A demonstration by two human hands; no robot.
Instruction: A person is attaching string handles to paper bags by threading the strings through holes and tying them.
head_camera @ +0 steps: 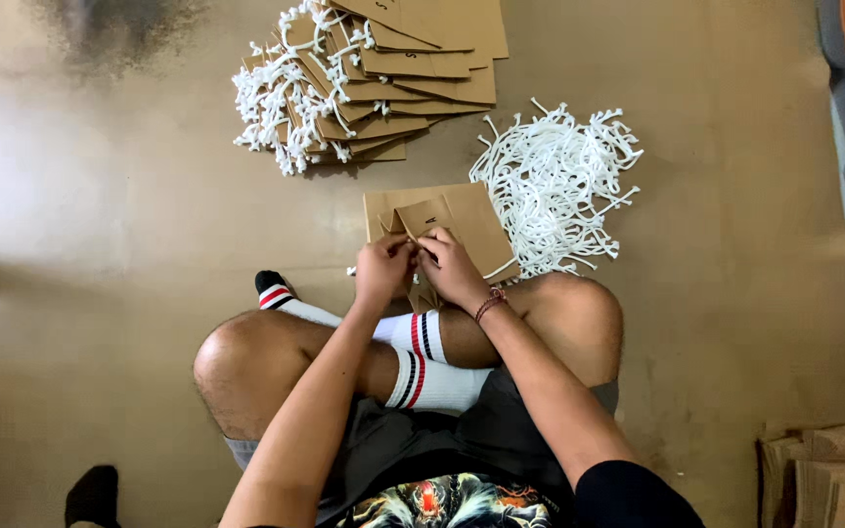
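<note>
Both grips are pinching tight: the left hand (383,266) and right hand (450,269) are working a white cord at the mouth of the brown paper bag (442,223), resting on the floor beyond the crossed legs. Threading seems underway; next comes careful pulling through. Loose cords (557,181) are lying right, finished bags (383,78) far.

The paper bag (447,223) under your fingers is plain kraft brown with a small dark mark on its folded flap. The cords (555,186) heaped beside it are white. The stack of finished bags (393,73) is the same brown, fringed with white handles. Your socks (422,362) are white with red and black stripes, one toe black. Your bracelet (489,304) is red. The floor (119,196) is glossy tan-brown. Your shorts (501,430) are grey, your shirt black with a multicoloured print.
</note>
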